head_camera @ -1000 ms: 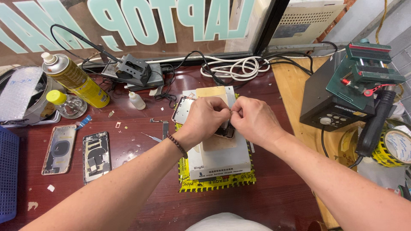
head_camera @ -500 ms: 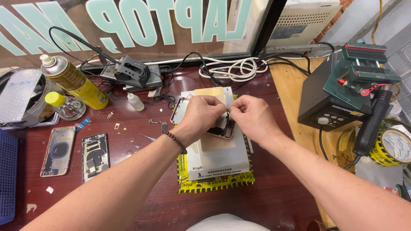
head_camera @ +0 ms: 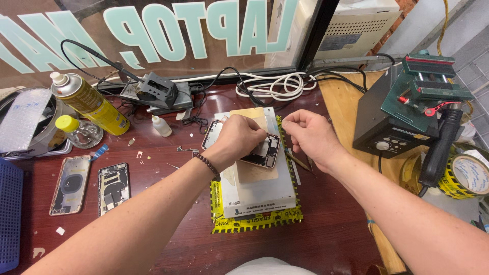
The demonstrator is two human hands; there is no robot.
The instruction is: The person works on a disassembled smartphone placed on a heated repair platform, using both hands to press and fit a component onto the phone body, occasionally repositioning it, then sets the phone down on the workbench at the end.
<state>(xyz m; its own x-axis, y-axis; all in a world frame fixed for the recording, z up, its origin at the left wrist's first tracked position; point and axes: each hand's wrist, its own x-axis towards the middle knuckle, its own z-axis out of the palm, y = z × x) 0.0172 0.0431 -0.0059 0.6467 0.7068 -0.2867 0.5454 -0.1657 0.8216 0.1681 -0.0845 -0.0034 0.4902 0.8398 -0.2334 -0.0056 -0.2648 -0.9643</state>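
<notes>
The left hand (head_camera: 239, 135) lies curled over an opened phone (head_camera: 262, 153), its fingers pressed down on the near end and covering most of it, so the hand pins the phone rather than lifts it. The phone rests on a tan pad (head_camera: 257, 170) atop a pale flat block (head_camera: 260, 191), which sits on a yellow-and-black mat (head_camera: 254, 221) near the middle of the table (head_camera: 168, 214), a little toward the right edge. The right hand (head_camera: 310, 135) hovers just beside the phone's right side, loosely closed with thumb and forefinger pinched; whether something tiny is between them cannot be told. With its back off and its inner parts bare, the phone looks light, stiff and thin, but fragile: the exposed boards and any thin cables would likely tear or crack under a careless pull. The metal rim along the long edges seems the safest hold, with pressure kept off the open middle. Toward the left edge lie two more stripped phones (head_camera: 89, 186), and behind them a yellow spray can (head_camera: 91, 104). A dark boxy machine (head_camera: 392, 117) stands at the right edge, with a roll of tape (head_camera: 466, 175) beyond.
</notes>
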